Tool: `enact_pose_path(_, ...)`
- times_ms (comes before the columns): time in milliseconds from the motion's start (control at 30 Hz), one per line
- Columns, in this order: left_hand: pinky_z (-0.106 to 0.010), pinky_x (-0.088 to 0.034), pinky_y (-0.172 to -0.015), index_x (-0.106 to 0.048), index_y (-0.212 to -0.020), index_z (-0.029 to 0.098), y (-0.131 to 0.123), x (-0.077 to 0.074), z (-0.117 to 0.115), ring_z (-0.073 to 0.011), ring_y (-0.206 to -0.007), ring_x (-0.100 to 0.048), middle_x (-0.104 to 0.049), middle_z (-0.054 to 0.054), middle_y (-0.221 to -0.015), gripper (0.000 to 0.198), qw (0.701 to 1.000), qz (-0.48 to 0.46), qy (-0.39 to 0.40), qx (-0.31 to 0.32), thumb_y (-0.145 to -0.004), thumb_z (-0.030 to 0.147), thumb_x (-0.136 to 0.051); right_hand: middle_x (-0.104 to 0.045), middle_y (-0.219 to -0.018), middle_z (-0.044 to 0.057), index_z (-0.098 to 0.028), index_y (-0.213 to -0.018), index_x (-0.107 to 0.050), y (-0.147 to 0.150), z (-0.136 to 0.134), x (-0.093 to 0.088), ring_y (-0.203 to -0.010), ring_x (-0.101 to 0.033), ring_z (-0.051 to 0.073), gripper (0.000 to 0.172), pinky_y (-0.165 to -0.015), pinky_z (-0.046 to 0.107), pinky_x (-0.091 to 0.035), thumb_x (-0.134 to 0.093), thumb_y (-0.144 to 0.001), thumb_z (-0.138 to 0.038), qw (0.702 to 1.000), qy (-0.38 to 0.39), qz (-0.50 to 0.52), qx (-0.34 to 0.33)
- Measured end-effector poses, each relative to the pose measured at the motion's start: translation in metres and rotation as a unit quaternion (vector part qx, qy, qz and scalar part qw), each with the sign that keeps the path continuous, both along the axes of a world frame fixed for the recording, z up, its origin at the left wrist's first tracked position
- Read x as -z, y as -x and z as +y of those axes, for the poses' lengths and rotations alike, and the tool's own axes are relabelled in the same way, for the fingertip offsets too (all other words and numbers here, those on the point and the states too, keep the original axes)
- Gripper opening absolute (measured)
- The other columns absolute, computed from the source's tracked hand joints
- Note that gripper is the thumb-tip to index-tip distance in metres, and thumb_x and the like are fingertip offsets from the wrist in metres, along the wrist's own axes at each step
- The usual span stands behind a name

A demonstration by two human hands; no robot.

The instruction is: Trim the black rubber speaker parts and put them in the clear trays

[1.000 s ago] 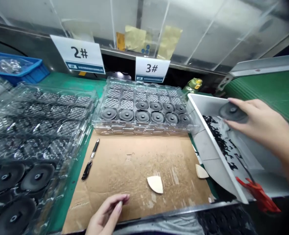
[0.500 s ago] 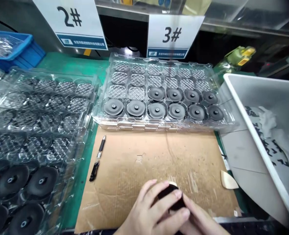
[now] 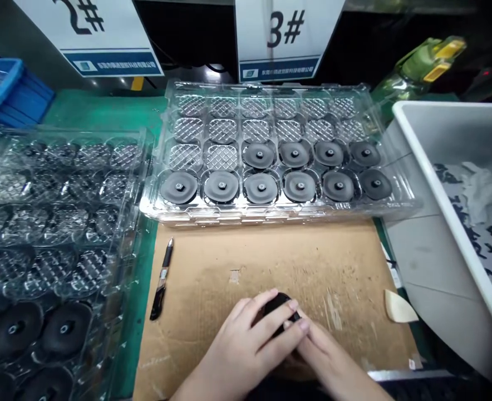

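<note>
My left hand [image 3: 252, 342] curls over a dark round part [image 3: 276, 303] near the front edge of the cardboard sheet [image 3: 212, 256]. From the right, my right hand [image 3: 323, 348] closes on the same part, its fingers partly hidden beneath the left ones. Beyond the cardboard, a clear plastic tray [image 3: 277, 209] holds black discs in its front row and in part of the second; other pockets show a crosshatched base. A black pen [image 3: 162, 278] lies on the cardboard at the left.
Another clear tray [image 3: 139, 184] with black discs fills the left side. A blue bin [image 3: 24, 97] stands back left. On the right are a white bin [image 3: 446, 200] with small black pieces, a cream wedge [image 3: 399, 307] and a green spray bottle [image 3: 423, 61].
The view has shifted and tilted down slightly. Both hands remain around the dark part, which is now more covered; the pale edge seen behind it earlier no longer shows.
</note>
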State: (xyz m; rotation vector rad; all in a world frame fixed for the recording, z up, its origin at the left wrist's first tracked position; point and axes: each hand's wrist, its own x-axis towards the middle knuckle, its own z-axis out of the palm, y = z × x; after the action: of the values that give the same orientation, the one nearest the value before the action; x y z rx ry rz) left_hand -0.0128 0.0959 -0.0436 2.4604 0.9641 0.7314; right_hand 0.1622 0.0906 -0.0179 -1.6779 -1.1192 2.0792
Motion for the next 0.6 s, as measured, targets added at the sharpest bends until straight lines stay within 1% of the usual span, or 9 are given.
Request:
enact_pose_path(67,-0.036,-0.047,-0.086,-0.045,-0.130,0.019,0.000,0.000,-0.003,-0.0258,-0.120,-0.044,-0.057,-0.003,-0.128,0.042,1.000,-0.003,-0.008,0.000,-0.088,0.014,-0.048,-0.055,-0.125,0.013,-0.018,-0.122,-0.055,-0.002,-0.001,-0.002,-0.115,-0.052,0.026,0.062,-0.099,0.040,-0.040,-0.033,-0.085,-0.062,0.997,-0.058,-0.005,-0.057)
enact_pose_path(133,-0.037,-0.044,-0.089,-0.043,-0.131,0.018,0.001,0.000,-0.007,-0.0257,-0.123,-0.042,-0.057,-0.005,-0.128,0.044,1.000,0.001,-0.007,0.008,-0.088,0.014,-0.049,-0.058,-0.120,0.013,-0.017,-0.123,-0.054,-0.004,-0.005,-0.002,-0.105,-0.058,0.024,0.054,-0.093,0.039,-0.045,-0.034,-0.089,-0.054,0.989,-0.107,-0.012,-0.099)
enact_pose_path(233,-0.038,-0.040,-0.094,-0.038,-0.134,0.018,0.003,-0.001,-0.017,-0.0256,-0.128,-0.036,-0.055,-0.007,-0.130,0.049,1.000,0.017,0.006,0.025,-0.087,0.015,-0.050,-0.062,-0.115,0.011,-0.019,-0.122,-0.054,-0.006,-0.013,-0.004,-0.100,-0.061,0.023,0.041,-0.087,0.036,-0.049,-0.042,-0.090,-0.041,0.978,-0.155,-0.014,-0.136)
enact_pose_path(300,-0.039,-0.038,-0.096,-0.037,-0.135,0.018,0.004,-0.002,-0.026,-0.0257,-0.130,-0.033,-0.055,-0.007,-0.130,0.049,0.999,0.021,0.007,0.027,-0.088,0.014,-0.049,-0.062,-0.115,0.010,-0.020,-0.120,-0.055,-0.006,-0.020,-0.008,-0.102,-0.060,0.022,0.036,-0.087,0.034,-0.049,-0.046,-0.088,-0.035,0.973,-0.176,-0.012,-0.149)
enact_pose_path(400,-0.040,-0.037,-0.096,-0.039,-0.134,0.019,0.003,-0.007,-0.041,-0.0265,-0.130,-0.034,-0.056,-0.009,-0.128,0.048,1.000,0.016,-0.011,0.021,-0.087,0.012,-0.048,-0.062,-0.115,0.008,-0.021,-0.118,-0.056,-0.007,-0.031,-0.016,-0.104,-0.059,0.022,0.033,-0.088,0.033,-0.049,-0.049,-0.086,-0.026,0.966,-0.208,-0.005,-0.153)
enact_pose_path(500,-0.041,-0.037,-0.096,-0.044,-0.131,0.021,0.000,-0.014,-0.055,-0.0278,-0.128,-0.036,-0.058,-0.010,-0.126,0.049,0.999,0.019,-0.041,0.013,-0.084,0.010,-0.052,-0.061,-0.118,0.006,-0.023,-0.120,-0.054,-0.007,-0.042,-0.025,-0.105,-0.059,0.020,0.037,-0.088,0.031,-0.049,-0.049,-0.084,-0.018,0.960,-0.233,0.014,-0.153)
enact_pose_path(600,-0.043,-0.034,-0.099,-0.046,-0.130,0.020,-0.001,-0.021,-0.066,-0.0288,-0.130,-0.034,-0.058,-0.010,-0.125,0.049,0.997,0.019,-0.067,0.016,-0.083,0.009,-0.053,-0.059,-0.121,0.004,-0.024,-0.124,-0.051,-0.008,-0.054,-0.034,-0.107,-0.058,0.019,0.044,-0.090,0.030,-0.048,-0.050,-0.081,-0.013,0.954,-0.260,0.026,-0.145)
